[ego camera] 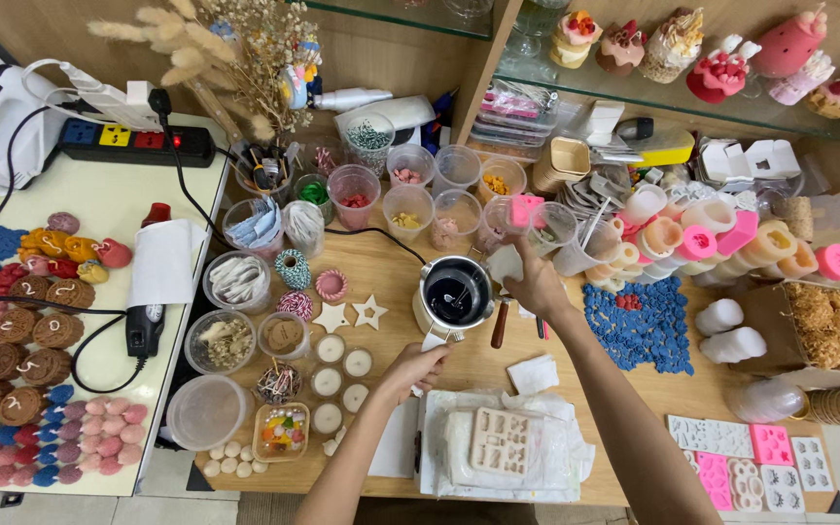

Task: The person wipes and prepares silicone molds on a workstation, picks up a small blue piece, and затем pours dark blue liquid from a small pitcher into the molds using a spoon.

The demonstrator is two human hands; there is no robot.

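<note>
- We see the metal pot (455,295) standing near the middle of the wooden counter (478,369), with dark, glossy liquid inside and a thin stirrer leaning in it.
- Our left hand (418,367) rests just in front of the pot, fingers curled around its spout or handle edge; we cannot tell how firmly.
- Our right hand (535,284) is clenched on a small pale piece, just beside the pot's rim.
- To work well here, we judge it wise to keep the pot steady and level, since the liquid sits close to the brim.
- The beige silicone mould (500,439) looks soft and matte, lying on crinkled white wrapping below the pot.
- Clear plastic cups (406,207) behind hold small coloured bits.
</note>
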